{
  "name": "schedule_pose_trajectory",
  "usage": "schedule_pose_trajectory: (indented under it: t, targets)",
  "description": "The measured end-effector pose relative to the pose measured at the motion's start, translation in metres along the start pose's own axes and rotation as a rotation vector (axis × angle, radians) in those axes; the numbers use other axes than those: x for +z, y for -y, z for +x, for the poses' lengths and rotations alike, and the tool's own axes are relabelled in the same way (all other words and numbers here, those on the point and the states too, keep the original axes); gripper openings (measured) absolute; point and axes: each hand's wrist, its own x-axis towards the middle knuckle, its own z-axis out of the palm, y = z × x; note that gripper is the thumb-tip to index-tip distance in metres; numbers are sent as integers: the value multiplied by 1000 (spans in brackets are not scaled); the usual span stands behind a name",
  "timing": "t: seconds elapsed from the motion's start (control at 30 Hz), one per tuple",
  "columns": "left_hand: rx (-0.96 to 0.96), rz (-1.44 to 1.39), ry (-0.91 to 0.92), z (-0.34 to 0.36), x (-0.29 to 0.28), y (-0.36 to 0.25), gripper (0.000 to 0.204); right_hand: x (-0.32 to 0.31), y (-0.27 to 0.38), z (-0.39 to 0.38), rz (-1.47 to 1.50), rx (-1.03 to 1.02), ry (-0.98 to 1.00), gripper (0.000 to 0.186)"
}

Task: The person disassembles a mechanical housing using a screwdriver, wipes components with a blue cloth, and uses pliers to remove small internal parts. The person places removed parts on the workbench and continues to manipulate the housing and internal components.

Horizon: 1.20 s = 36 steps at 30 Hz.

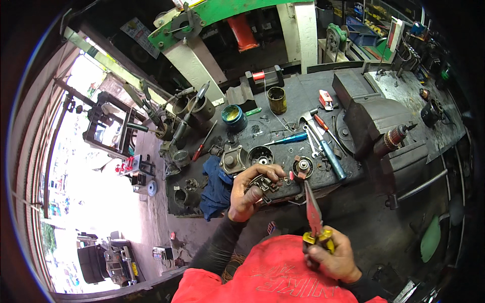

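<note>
My left hand (244, 192) is curled around a small round metal part (265, 185) with tabs and slots, held above the bench's front edge. In my right hand (337, 258) are long-nose pliers (313, 212) with yellow handles, pointing away from me. Their tips end by a round part (304, 164) with a metal centre and copper-brown blocks. Whether the jaws grip one of these blocks cannot be made out. Left of that part stand an open round metal housing (260, 155) and a grey cast housing (233, 159). A blue cloth (216, 186) lies beside them.
A hammer (331, 157), spanners (314, 141) and blue (290, 138) and red (323, 123) screwdrivers lie beyond my right hand. A large vise (374, 116) stands at the right with an armature (394, 139) on it. Tins (277, 100) and a blue-rimmed tub (234, 118) stand farther back.
</note>
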Motion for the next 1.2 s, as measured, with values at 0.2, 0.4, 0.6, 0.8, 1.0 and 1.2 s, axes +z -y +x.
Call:
schedule_pose_trajectory:
  t: [0.2,0.4,0.6,0.8,1.0,1.2]
  targets:
    - [-18,-362,23,-6,15,21,86,27,-21,26,-452,-227,-27,23]
    - [18,-290,-6,-8,16,24,86,30,-17,31,-386,-259,-57,16]
    - [27,-440,-51,-5,14,26,75,14,4,22,147,144,190,16]
    - [10,-395,60,1,14,12,83,3,-4,22,574,412,568,25]
    - [34,-288,69,2,15,4,74,2,-9,25,652,437,627,25]
    - [50,-230,77,1,15,1,63,-1,-9,24,649,452,623,25]
